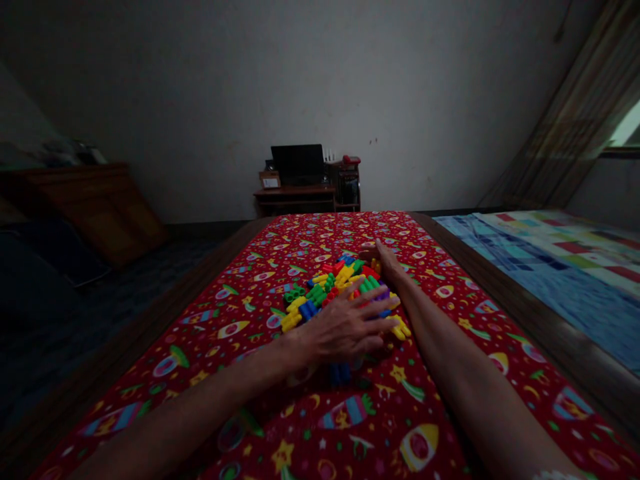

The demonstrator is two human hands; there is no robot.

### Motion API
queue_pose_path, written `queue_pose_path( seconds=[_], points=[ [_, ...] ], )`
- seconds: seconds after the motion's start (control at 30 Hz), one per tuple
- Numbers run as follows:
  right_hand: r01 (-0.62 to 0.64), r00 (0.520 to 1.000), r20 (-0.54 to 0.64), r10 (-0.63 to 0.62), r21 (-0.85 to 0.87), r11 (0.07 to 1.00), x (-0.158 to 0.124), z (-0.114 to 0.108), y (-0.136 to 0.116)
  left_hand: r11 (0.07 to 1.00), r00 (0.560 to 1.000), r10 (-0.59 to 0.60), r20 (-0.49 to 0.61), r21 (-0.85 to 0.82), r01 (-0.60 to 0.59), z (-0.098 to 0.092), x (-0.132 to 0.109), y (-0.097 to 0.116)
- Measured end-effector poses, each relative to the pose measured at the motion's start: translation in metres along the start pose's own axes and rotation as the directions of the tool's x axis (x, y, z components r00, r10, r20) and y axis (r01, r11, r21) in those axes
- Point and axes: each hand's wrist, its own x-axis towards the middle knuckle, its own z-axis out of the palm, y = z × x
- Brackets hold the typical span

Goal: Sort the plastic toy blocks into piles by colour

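Observation:
A heap of plastic building blocks (pixel 344 275) in yellow, green, blue, red and purple lies on the red patterned cloth (pixel 280 440). My left hand (pixel 345 327) reaches across the near side of the heap, fingers spread and pointing right, covering some blocks. At the heap's far right side, my right hand (pixel 381 259) curves around the edge with its fingers stretched out to the left. Yellow blocks (pixel 400 328) show just beyond my left fingertips. A blue block (pixel 341 375) sits below my left hand. Whether either palm touches the blocks is hidden.
The cloth covers a table with dark wooden edges (pixel 540 333). A bed with a blue and checked cover (pixel 565 287) stands on the right. Against the back wall is a desk with a black monitor (pixel 299 163). A wooden cabinet (pixel 95 213) stands at left.

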Motion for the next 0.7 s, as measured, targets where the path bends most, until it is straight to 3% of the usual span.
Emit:
queue_pose_path(
  seconds=[0.1, 0.2, 0.33, 0.5, 0.7],
  points=[
    [-0.026, 0.999, -0.017, 0.027, 0.017, 1.0, 0.0, 0.001, -0.001, 0.969, 0.966, 0.247, 0.075, -0.042, -0.244, 0.008, 0.006, 0.039],
    [-0.033, 0.999, -0.027, 0.033, 0.025, 0.999, 0.001, 0.002, -0.001, 0.961, 0.957, 0.275, 0.094, -0.03, -0.274, 0.017, 0.01, 0.047],
    [-0.012, 1.0, -0.022, 0.013, 0.033, 0.999, 0.001, 0.001, 0.0, 0.98, 0.979, 0.194, 0.067, 0.038, -0.197, 0.023, 0.014, 0.014],
    [0.01, 1.0, 0.014, -0.011, 0.025, 1.0, 0.004, 0.0, 0.0, 0.979, 0.984, 0.176, 0.001, 0.1, -0.175, 0.026, 0.015, -0.029],
    [0.007, 1.0, 0.021, -0.007, -0.014, 1.0, 0.007, -0.002, 0.001, 0.952, 0.971, 0.237, 0.02, 0.194, -0.236, 0.025, 0.008, -0.056]
  ],
)
